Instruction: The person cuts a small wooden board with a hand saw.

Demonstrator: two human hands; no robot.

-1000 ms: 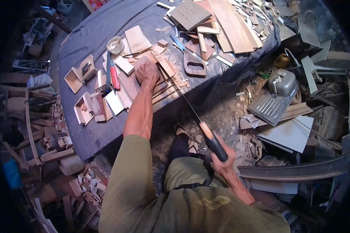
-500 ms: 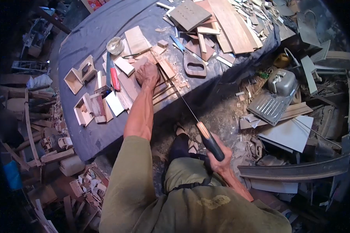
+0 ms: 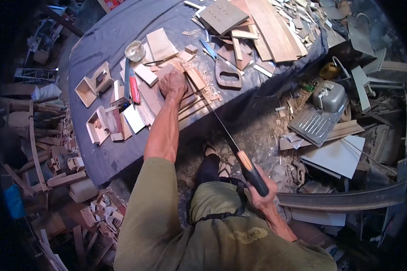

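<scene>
My right hand (image 3: 264, 192) is wrapped round the black and orange handle of a handsaw (image 3: 252, 174). The saw's thin blade runs up and left over the table edge to the wood near my left hand. My left hand (image 3: 173, 85) is closed in a fist, gripping and pressing down on a piece of wood (image 3: 166, 72) on the table. Just right of the fist lies a pale wood strip (image 3: 196, 78) among sawdust and shavings. A glass jar (image 3: 134, 51), a red-handled tool (image 3: 134, 89) and a white block (image 3: 146, 75) lie to the left of it.
Small open wooden boxes (image 3: 97, 125) stand at the left of the cloth-covered table (image 3: 122, 160). A second handsaw (image 3: 228, 74) lies near the right edge, beside stacked boards (image 3: 271, 31). Below on the right, a metal sink (image 3: 314, 118) and scrap clutter the floor.
My right hand has drawn the handsaw back, down and to the right. My left hand stays in place on the wood.
</scene>
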